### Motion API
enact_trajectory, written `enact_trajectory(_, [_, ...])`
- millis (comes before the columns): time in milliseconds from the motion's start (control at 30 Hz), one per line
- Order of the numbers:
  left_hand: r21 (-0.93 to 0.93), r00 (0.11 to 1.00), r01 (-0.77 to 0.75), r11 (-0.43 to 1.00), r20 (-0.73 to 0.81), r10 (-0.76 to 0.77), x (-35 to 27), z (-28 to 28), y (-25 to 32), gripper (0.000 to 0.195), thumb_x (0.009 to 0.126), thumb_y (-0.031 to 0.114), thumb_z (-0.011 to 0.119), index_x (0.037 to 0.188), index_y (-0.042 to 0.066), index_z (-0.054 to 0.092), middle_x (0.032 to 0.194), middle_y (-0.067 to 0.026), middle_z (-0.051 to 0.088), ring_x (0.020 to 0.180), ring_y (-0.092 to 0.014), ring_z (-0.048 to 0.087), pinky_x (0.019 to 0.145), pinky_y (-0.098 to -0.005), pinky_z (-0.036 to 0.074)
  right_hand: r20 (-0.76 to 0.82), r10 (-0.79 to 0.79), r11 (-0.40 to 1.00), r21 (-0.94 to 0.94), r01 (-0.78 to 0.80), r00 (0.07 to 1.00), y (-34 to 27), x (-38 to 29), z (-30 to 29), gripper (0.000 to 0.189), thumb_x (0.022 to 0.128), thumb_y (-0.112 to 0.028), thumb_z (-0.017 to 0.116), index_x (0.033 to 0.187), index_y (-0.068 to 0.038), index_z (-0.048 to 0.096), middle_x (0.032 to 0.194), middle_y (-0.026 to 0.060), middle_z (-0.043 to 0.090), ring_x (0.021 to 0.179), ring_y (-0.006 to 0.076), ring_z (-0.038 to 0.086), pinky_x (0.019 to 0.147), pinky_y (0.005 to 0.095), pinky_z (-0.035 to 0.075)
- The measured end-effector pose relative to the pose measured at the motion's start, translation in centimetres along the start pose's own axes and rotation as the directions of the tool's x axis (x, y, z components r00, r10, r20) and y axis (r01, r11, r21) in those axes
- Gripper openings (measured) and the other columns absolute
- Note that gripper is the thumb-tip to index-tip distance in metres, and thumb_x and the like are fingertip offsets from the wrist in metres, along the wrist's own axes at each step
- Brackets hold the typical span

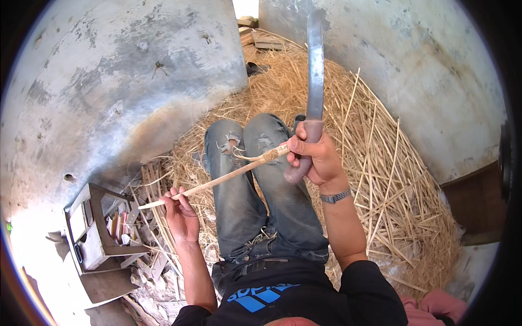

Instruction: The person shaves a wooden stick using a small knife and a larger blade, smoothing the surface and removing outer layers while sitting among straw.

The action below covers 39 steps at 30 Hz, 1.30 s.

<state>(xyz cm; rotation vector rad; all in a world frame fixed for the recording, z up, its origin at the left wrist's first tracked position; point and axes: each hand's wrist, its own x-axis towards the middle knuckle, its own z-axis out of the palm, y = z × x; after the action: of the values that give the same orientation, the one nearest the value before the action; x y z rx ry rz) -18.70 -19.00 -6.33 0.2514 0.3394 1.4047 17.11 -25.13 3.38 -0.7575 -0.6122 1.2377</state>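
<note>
A machete stands nearly upright in my right hand, its long steel blade pointing away from me and its thick handle in my fist. The same hand also pinches the upper end of a pale peeled stick, which looks like bamboo or cane. Thin shavings curl from that stick near a darker joint. At its tapered lower end, my left hand holds the stick between thumb and fingers. The stick slants across my thighs, above my torn jeans.
Pale split strips and shavings cover the floor around my legs. An open wooden box frame holding small items stands at left. Worn plaster walls rise on both sides. Pink cloth lies at lower right; wood pieces lie at the far gap.
</note>
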Motion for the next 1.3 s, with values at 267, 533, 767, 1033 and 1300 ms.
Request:
enact_trajectory(267, [-0.143,0.974,0.212,0.967,-0.045,-0.22,1.7,-2.0,-4.0,0.028,0.108,0.025,0.052,0.113,-0.001,0.062,0.118,-0.0127,0.069,0.117,-0.025,0.067,0.099,-0.0273,0.063,0.124,0.322,0.771,0.541,-0.336,0.939,3.2,1.0,-4.7,0.03,0.087,0.0,0.079,0.093,-0.013,0.052,0.086,0.0031,0.061,0.07,0.0152,0.066,0.057,0.0223,0.05])
enact_trajectory(533, [0.676,0.716,0.611,0.412,-0.252,-0.651,1.0,-0.2,-3.5,0.031,0.108,0.027,0.059,0.114,-0.003,0.066,0.098,-0.0161,0.077,0.078,-0.022,0.075,0.066,-0.0257,0.057,-0.384,0.153,0.973,0.217,-0.072,0.911,4.7,1.3,-6.9,0.033,0.084,0.005,0.078,0.097,-0.007,0.05,0.087,0.0084,0.063,0.069,0.0166,0.066,0.059,0.0248,0.053])
enact_trajectory(767, [0.498,0.581,-0.723,-0.479,0.813,-0.03,1.0,6.2,-10.6,0.038,0.09,0.011,0.076,0.126,0.004,0.069,0.109,-0.0098,0.074,0.089,-0.026,0.069,0.074,-0.0357,0.055,-0.472,-0.153,0.983,-0.161,0.085,0.868,6.1,0.8,-6.0,0.035,0.081,0.005,0.081,0.093,-0.003,0.049,0.076,0.0129,0.067,0.064,0.0178,0.068,0.056,0.0289,0.055])
enact_trajectory(1033, [0.477,0.668,-0.732,-0.486,0.642,-0.376,2.2,4.8,-11.4,0.054,0.083,0.002,0.07,0.135,0.016,0.067,0.089,-0.0085,0.062,0.073,-0.029,0.066,0.06,-0.0433,0.053,-0.436,-0.443,0.789,-0.604,0.11,0.783,6.3,1.0,-5.3,0.027,0.083,0.003,0.08,0.078,-0.003,0.053,0.07,0.0108,0.068,0.059,0.0151,0.067,0.053,0.0291,0.054])
enact_trajectory(1300, [0.39,0.734,-0.679,-0.622,0.39,-0.557,-0.4,11.0,-11.2,0.049,0.089,0.006,0.059,0.138,0.005,0.06,0.093,-0.0139,0.064,0.075,-0.032,0.071,0.06,-0.0439,0.058,-0.173,-0.692,0.311,-0.948,0.072,0.7,5.6,0.7,-3.8,0.02,0.078,-0.004,0.079,0.09,-0.001,0.063,0.069,0.0153,0.069,0.066,0.0329,0.072,0.061,0.0419,0.054])
